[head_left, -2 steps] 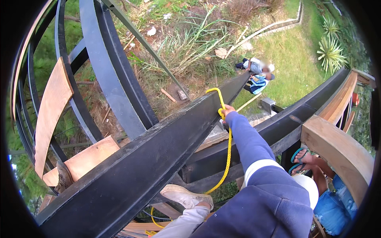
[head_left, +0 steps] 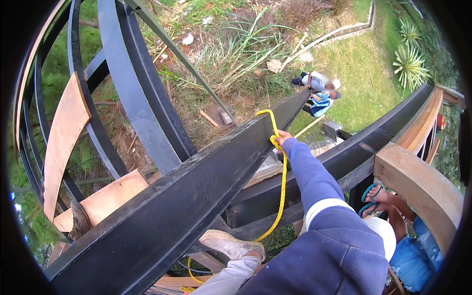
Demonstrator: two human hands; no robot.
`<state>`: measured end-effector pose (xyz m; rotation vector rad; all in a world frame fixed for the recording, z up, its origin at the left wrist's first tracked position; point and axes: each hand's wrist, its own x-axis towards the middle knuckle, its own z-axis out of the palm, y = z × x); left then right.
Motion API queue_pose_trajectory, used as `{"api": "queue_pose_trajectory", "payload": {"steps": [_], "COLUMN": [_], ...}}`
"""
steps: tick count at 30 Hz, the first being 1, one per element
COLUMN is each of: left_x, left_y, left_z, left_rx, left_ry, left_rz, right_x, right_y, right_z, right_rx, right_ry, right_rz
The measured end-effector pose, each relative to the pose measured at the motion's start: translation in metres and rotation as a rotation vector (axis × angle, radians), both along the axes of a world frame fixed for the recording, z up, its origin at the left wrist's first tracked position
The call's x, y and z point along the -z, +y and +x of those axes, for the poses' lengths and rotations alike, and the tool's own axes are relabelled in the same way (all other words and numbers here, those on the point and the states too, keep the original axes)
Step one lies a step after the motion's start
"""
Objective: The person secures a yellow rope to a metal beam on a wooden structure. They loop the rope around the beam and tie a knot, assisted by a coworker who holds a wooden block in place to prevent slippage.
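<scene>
My right hand, at the end of a navy sleeve, is closed on a yellow rope right beside its knot. The rope loops around a long black steel beam and hangs slack from my hand toward my feet. The beam slants from the lower left up to the far end, where two people on the ground below stand with hands at its tip. My left hand is out of view.
Below my arm is my white shoe. Curved black beams and wooden pieces rise at the left. At right, a person's sandalled feet show beside a thick curved timber. Grassy ground lies far below.
</scene>
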<state>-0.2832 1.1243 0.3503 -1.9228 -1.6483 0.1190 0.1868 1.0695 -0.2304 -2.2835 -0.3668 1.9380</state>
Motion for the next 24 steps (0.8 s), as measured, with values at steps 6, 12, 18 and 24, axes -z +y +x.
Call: {"api": "queue_pose_trajectory", "payload": {"steps": [6,12,18,24], "left_x": [-0.002,0.000,0.004,0.006], "left_y": [0.003,-0.004,0.001,0.004], "left_z": [0.002,-0.006,0.001,-0.002], "left_rx": [0.002,0.027,-0.005,0.069], "left_ry": [0.002,0.019,0.007,-0.049], "left_rz": [-0.027,-0.014,0.029,0.066], "right_x": [0.029,0.023,0.023,-0.072], "right_y": [0.040,0.066,-0.030,0.011], "right_z": [-0.006,-0.036,-0.010,-0.047], "right_rx": [-0.411,-0.219,-0.362,-0.552], "right_ry": [-0.402,-0.160,-0.461,-0.152], "right_rz": [0.214,0.327,0.254,0.255]}}
